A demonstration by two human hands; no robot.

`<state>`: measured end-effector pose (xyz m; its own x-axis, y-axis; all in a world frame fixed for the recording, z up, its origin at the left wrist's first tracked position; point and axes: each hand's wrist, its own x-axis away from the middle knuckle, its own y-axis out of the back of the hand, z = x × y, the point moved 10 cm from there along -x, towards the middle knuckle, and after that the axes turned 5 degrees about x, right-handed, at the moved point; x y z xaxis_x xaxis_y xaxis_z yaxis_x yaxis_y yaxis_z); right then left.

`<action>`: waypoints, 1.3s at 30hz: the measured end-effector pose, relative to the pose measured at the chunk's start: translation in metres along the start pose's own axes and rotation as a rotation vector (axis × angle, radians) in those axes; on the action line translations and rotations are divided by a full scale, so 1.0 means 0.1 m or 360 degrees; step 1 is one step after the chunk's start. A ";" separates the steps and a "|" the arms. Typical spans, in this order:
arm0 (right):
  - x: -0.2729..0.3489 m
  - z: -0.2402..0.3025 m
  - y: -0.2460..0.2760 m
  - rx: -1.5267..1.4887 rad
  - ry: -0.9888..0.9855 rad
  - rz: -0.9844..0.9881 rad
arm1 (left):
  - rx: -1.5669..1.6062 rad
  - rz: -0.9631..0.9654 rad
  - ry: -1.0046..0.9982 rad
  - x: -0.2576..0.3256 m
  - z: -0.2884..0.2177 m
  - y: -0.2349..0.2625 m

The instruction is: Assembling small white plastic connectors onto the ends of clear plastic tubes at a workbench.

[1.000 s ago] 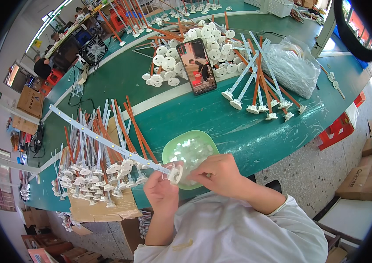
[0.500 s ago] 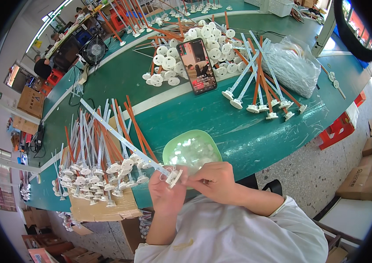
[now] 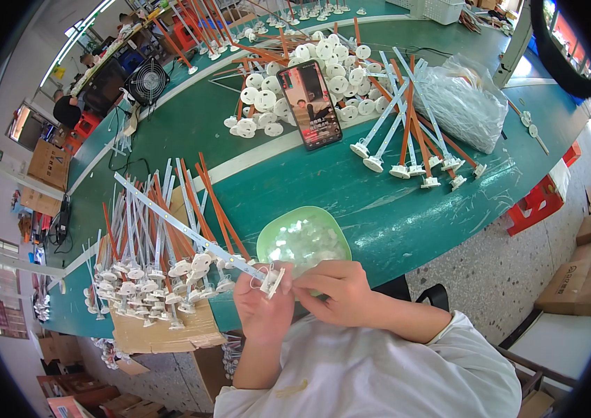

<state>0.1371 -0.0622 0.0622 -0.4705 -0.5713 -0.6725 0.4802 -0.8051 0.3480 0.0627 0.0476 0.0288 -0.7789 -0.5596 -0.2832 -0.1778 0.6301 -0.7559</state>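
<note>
In my left hand (image 3: 265,313) is an LED strip (image 3: 187,229), its long pale blade slanting up to the left. The strip's white round base (image 3: 272,280) sits at my fingertips, with thin white wires looping beside it. My right hand (image 3: 339,292) is closed in a pinch close to the base; whatever lies between those fingertips is too small to make out. Just beyond both hands stands a light green bowl (image 3: 262,244) holding many small, clear, shiny pieces.
To the left, a bundle of similar strips (image 3: 138,223) rests bases-nearest on cardboard (image 3: 163,336). A phone (image 3: 311,104) leans against a heap of white discs (image 3: 333,52). Further right lie more strips (image 3: 407,132) and a clear plastic bag (image 3: 466,104). A red stool (image 3: 538,209) stands beyond the green table (image 3: 407,223).
The strip's far end has swung a little to the left and down, and its base has shifted slightly left. Both hands stay close together near the bowl. The picture on the phone differs.
</note>
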 end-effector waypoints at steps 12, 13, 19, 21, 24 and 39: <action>0.07 0.31 -0.12 0.0078 0.0435 0.0244 | -0.0187 -0.0075 0.0038 0.03 0.04 -0.02; 0.08 0.31 -0.12 0.0078 0.0434 0.0243 | -0.0267 -0.0082 0.0020 0.02 0.02 -0.05; 0.08 0.03 -0.12 -0.0242 -0.0135 0.0304 | -0.0334 0.0044 0.0099 0.04 0.07 -0.16; 0.07 0.00 -0.09 -0.0277 -0.0230 0.0305 | -0.0366 0.0043 0.0091 0.02 0.07 -0.19; 0.09 0.07 -0.02 -0.0257 -0.0005 0.0163 | -0.0332 0.0049 0.0065 0.02 0.08 -0.19; 0.17 -0.21 0.06 -0.0717 -0.0669 -0.0019 | 0.0090 0.0164 -0.0044 0.00 -0.05 -0.36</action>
<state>0.1479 -0.0736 0.0390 -0.6851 -0.6505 -0.3279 0.6957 -0.7177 -0.0298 0.0664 0.0273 0.0589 -0.7741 -0.5087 -0.3769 -0.0627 0.6540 -0.7539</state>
